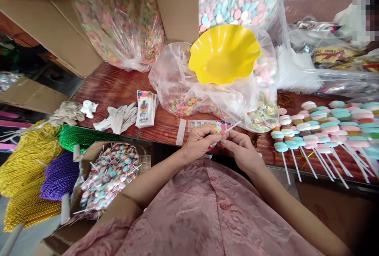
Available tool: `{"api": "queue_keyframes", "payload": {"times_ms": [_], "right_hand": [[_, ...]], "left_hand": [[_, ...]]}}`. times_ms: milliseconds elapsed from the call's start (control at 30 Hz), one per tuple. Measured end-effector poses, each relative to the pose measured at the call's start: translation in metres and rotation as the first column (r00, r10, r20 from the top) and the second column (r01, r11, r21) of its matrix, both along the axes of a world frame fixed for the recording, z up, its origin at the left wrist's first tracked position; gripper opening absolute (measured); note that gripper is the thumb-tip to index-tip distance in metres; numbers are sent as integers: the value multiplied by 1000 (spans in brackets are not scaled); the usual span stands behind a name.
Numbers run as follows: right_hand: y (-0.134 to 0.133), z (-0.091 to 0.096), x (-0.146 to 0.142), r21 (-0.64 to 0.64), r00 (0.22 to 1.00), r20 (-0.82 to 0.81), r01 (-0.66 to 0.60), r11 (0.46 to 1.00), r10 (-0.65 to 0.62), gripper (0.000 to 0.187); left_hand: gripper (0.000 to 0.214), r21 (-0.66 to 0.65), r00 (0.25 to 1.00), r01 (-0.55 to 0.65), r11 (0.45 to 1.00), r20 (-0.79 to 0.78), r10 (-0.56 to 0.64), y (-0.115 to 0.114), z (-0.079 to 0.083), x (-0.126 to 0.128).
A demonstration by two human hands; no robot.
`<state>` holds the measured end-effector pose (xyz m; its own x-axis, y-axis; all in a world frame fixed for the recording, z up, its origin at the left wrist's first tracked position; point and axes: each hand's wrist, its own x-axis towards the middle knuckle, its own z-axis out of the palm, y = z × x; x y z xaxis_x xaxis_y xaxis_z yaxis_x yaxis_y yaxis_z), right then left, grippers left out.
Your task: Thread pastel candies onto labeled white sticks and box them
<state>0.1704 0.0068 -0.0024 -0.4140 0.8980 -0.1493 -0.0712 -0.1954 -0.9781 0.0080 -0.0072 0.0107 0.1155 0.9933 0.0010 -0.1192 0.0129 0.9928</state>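
Note:
Close to my body at the table's front edge, a candy lollipop (233,126) is held between both hands, its white stick pointing up and right. My left hand (199,142) pinches it, with a yellow twist tie (215,129) at the fingertips. From the other side, the fingers of my right hand (244,151) close around the base of the stick. Most of the candy is hidden by the fingers. Behind the hands lies a printed wrapper strip (201,124). Stacked candy lollipops (314,129) rest in rows at the right.
A yellow wavy bowl (223,55) sits on clear candy bags (177,86). Left of them are a wrapper stack (146,109) and white gloves (120,118). Below the table edge, a carton (109,177) holds finished-looking lollipops beside coloured cord bundles (32,161). A plastic bin (325,76) stands right.

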Motion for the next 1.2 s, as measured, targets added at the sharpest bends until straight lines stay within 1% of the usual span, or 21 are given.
{"api": "queue_keyframes", "payload": {"times_ms": [100, 167, 200, 233, 300, 333, 367, 400, 433, 500, 600, 667, 833, 933, 1000, 1033, 1067, 1100, 1133, 1167, 1200], "right_hand": [[7, 1, 9, 79, 977, 51, -210, 974, 207, 23], [9, 6, 15, 306, 944, 229, -303, 903, 239, 19], [10, 9, 18, 461, 924, 322, -343, 818, 206, 17], [10, 13, 21, 617, 907, 393, -381, 688, 151, 17], [9, 22, 26, 831, 891, 452, -438, 343, 44, 17], [9, 26, 27, 877, 892, 452, -446, 180, 9, 18], [9, 31, 29, 894, 894, 447, -446, 46, -14, 19], [9, 35, 30, 895, 896, 443, -444, -55, -27, 19], [10, 39, 30, 890, 898, 439, -439, -128, -30, 20], [11, 44, 31, 883, 904, 427, -417, -218, 1, 24], [13, 46, 30, 881, 902, 427, -402, -248, 54, 30], [13, 44, 28, 875, 895, 442, -416, -248, 58, 31], [11, 49, 20, 872, 900, 434, -411, -265, 33, 26], [6, 59, 16, 854, 880, 475, -469, -224, -31, 23], [3, 62, 16, 818, 842, 531, -539, -199, -95, 24], [3, 62, 15, 794, 817, 561, -577, -190, -135, 25], [3, 60, 15, 772, 793, 583, -608, -184, -176, 24], [5, 57, 13, 759, 775, 595, -629, -169, -214, 23], [8, 54, 12, 756, 761, 600, -640, -135, -246, 22], [12, 51, 10, 771, 759, 593, -631, -83, -268, 21], [18, 50, 8, 798, 768, 575, -602, -12, -281, 21]], "left_hand": [[26, -118, 994, 108, 987, 34, -104, 2, 3, -4], [27, -251, 978, 208, 946, 86, -192, 3, 8, -8], [27, -308, 964, 267, 913, 103, -247, 4, 12, -10], [26, -352, 944, 330, 876, 115, -310, 4, 16, -13], [22, -408, 888, 456, 791, 146, -437, 5, 22, -16], [21, -428, 859, 507, 748, 178, -481, 5, 25, -17], [21, -449, 833, 548, 706, 217, -509, 5, 26, -17], [22, -472, 811, 579, 664, 257, -525, 5, 26, -17], [22, -499, 793, 603, 622, 290, -536, 5, 25, -17], [23, -549, 755, 644, 534, 340, -561, 6, 21, -17], [21, -569, 676, 710, 416, 385, -628, 7, 15, -18], [21, -555, 631, 744, 371, 402, -664, 7, 14, -17], [29, -491, 558, 798, 350, 381, -738, 14, 16, -15], [31, -468, 473, 820, 329, 232, -850, 35, 20, -29], [30, -483, 408, 817, 316, 96, -908, 52, 31, -47], [30, -482, 407, 803, 351, 15, -913, 58, 41, -56], [28, -454, 447, 776, 437, -91, -890, 61, 54, -62], [24, -381, 519, 731, 566, -227, -824, 61, 69, -65], [19, -244, 606, 664, 707, -379, -700, 57, 85, -65], [14, -38, 678, 587, 808, -522, -517, 49, 100, -60], [11, 178, 698, 552, 815, -633, -335, 39, 111, -52]]}}
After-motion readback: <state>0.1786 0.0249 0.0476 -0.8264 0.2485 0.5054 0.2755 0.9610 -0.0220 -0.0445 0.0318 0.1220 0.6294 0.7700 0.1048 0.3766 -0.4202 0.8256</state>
